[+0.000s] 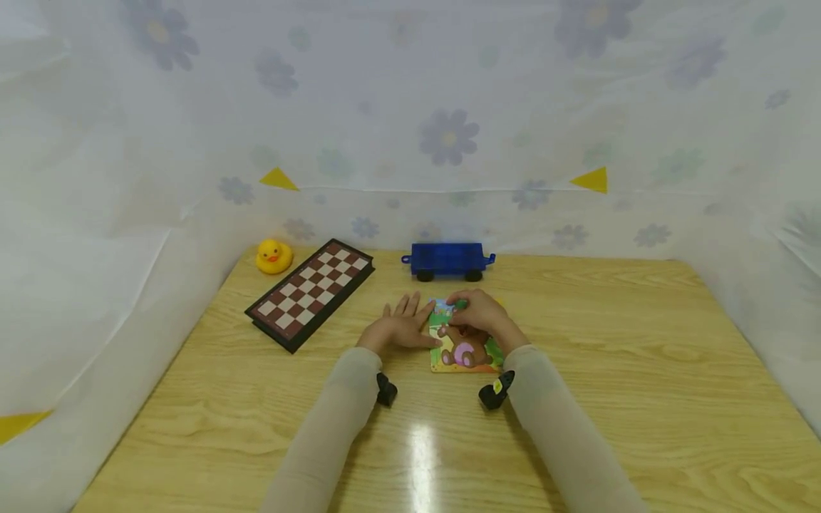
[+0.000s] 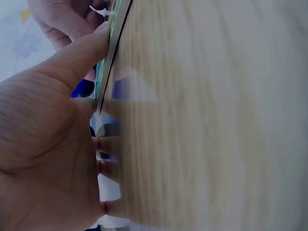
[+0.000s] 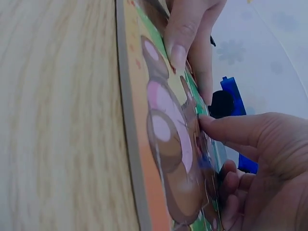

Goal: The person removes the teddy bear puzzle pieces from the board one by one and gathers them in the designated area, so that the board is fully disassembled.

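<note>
The little picture board (image 1: 463, 355) lies flat near the middle of the table (image 1: 641, 370), between the 2 hands. It has a brown bear (image 3: 178, 139) on it.

The left hand (image 1: 405, 331) is on the board's left side. Its fingers are spread out on the table, and its thumb tip sits on top of the board, close to the edge. The right hand (image 1: 482, 313) is over the top part of the board. Its fingers are bent and its thumb tip touches the board. I can't tell if they pinch a loose bit or just press.

To do this part well, I think the left thumb should push down so the board can't slide. The right fingers should be gentle, so nothing bends or gets stuck.

Behind the board stands a blue wagon (image 1: 447, 258), with 2 black wheels showing. Over to the left is a checkered board (image 1: 311, 292), and just beside it sits a yellow duck (image 1: 274, 256).

Some things are hard to see. The right hand hides the board's top right part and much of the bear's face. The green bit (image 1: 461, 304) by its fingers is too small to name. From the left wrist, the board is only a thin strip. The 2 sleeves are cut off at the bottom.
</note>
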Available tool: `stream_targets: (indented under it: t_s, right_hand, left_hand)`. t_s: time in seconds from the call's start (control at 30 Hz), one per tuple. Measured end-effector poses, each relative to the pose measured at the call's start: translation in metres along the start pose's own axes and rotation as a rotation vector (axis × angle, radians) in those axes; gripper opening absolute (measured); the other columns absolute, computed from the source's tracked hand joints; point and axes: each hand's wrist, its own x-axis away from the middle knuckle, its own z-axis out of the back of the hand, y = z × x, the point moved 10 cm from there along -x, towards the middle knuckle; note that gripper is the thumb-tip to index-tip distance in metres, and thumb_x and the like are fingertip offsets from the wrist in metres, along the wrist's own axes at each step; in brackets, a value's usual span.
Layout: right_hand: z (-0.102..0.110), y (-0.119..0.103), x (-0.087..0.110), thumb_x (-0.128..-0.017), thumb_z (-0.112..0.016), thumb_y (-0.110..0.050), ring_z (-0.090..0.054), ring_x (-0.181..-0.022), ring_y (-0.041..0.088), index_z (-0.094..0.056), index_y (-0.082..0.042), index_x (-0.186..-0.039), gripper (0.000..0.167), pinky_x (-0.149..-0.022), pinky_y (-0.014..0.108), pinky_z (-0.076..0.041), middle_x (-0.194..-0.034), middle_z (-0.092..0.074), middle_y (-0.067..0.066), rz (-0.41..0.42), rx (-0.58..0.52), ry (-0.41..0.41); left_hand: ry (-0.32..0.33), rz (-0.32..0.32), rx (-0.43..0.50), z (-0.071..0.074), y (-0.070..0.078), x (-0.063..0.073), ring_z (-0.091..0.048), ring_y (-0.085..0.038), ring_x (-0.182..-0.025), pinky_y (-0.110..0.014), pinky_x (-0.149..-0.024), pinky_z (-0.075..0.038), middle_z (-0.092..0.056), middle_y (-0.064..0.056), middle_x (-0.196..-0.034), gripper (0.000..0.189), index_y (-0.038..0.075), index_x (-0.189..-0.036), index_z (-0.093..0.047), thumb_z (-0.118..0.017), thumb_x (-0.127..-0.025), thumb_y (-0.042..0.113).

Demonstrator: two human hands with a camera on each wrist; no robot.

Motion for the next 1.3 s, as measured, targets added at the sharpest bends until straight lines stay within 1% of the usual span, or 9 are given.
stream_targets:
  t_s: [0.1,0.27,0.4,0.57,0.67,0.83,0.97,1.1,1.3]
  right_hand:
    - [0.0,0.001,0.0,-0.085,-0.07,-0.014,-0.061,-0.061,0.017,-0.063,-0.011,-0.12,0.036,-0.059,0.03,-0.051,-0.104,-0.065,0.012,-0.029,-0.03,0.017]
    - [0.001,0.001,-0.001,-0.084,-0.07,-0.014,-0.06,-0.067,0.018,-0.063,-0.012,-0.116,0.033,-0.063,0.03,-0.05,-0.113,-0.062,0.012,-0.062,-0.025,0.044]
    - [0.0,0.002,-0.001,-0.086,-0.068,-0.011,-0.058,-0.063,0.019,-0.061,-0.011,-0.117,0.032,-0.059,0.03,-0.049,-0.101,-0.064,0.013,-0.1,-0.092,0.039]
    - [0.0,0.002,0.0,-0.089,-0.063,-0.007,-0.057,-0.062,0.019,-0.058,-0.006,-0.118,0.03,-0.055,0.029,-0.048,-0.088,-0.06,0.013,-0.113,-0.267,0.055]
    - [0.001,0.005,0.0,-0.089,-0.062,-0.005,-0.058,-0.063,0.018,-0.059,-0.004,-0.117,0.028,-0.054,0.028,-0.048,-0.089,-0.061,0.013,-0.118,-0.347,0.093]
    - [0.005,0.015,0.005,-0.087,-0.061,-0.005,-0.057,-0.059,0.017,-0.066,-0.005,-0.109,0.023,-0.05,0.028,-0.049,-0.088,-0.069,0.011,-0.197,-0.448,0.201]
    - [0.007,0.018,0.008,-0.085,-0.063,-0.007,-0.057,-0.058,0.017,-0.068,-0.007,-0.103,0.019,-0.049,0.028,-0.05,-0.086,-0.07,0.008,-0.241,-0.477,0.255]
    - [0.007,0.017,0.008,-0.085,-0.065,-0.008,-0.058,-0.058,0.016,-0.069,-0.008,-0.103,0.018,-0.049,0.028,-0.05,-0.082,-0.069,0.006,-0.242,-0.474,0.26]
    - [0.001,0.018,0.007,-0.083,-0.066,-0.006,-0.059,-0.054,0.014,-0.064,-0.009,-0.109,0.026,-0.048,0.029,-0.051,-0.072,-0.065,0.006,-0.243,-0.448,0.198]
  left_hand:
    - [-0.002,0.007,-0.01,-0.004,-0.003,-0.006,0.02,-0.028,-0.141,-0.058,-0.109,0.008,0.022,-0.008,-0.155,0.088,0.027,-0.152,0.007,-0.043,-0.09,0.064]
    - [-0.003,0.018,-0.013,-0.007,-0.009,-0.014,0.021,-0.027,-0.141,-0.06,-0.109,0.008,0.023,-0.007,-0.155,0.091,0.029,-0.152,0.008,-0.043,-0.088,0.068]
    - [-0.02,0.027,-0.013,-0.009,-0.011,-0.017,0.024,-0.026,-0.14,-0.059,-0.109,0.009,0.026,-0.005,-0.154,0.091,0.031,-0.15,0.012,-0.042,-0.087,0.069]
    - [-0.026,0.034,-0.029,-0.009,-0.014,-0.02,0.025,-0.025,-0.14,-0.057,-0.11,0.009,0.029,-0.004,-0.153,0.091,0.031,-0.149,0.015,-0.04,-0.088,0.07]
    - [-0.025,0.036,-0.039,-0.007,-0.013,-0.017,0.024,-0.025,-0.14,-0.056,-0.11,0.008,0.028,-0.003,-0.153,0.09,0.031,-0.15,0.014,-0.039,-0.088,0.069]
    - [-0.016,0.026,-0.028,-0.001,-0.005,-0.006,0.021,-0.024,-0.142,-0.056,-0.111,0.007,0.023,-0.003,-0.155,0.087,0.03,-0.151,0.008,-0.042,-0.09,0.066]
    - [0.008,0.023,-0.024,0.005,0.0,0.001,0.016,-0.025,-0.143,-0.055,-0.112,0.004,0.018,-0.004,-0.157,0.085,0.028,-0.153,0.003,-0.044,-0.091,0.062]
    - [0.023,0.032,-0.017,0.007,-0.001,0.003,0.015,-0.025,-0.144,-0.055,-0.112,0.003,0.016,-0.005,-0.158,0.085,0.028,-0.153,0.001,-0.047,-0.09,0.061]
    - [0.03,0.031,0.014,0.006,-0.001,0.0,0.015,-0.028,-0.143,-0.058,-0.111,0.004,0.016,-0.005,-0.157,0.087,0.029,-0.153,-0.002,-0.051,-0.089,0.061]
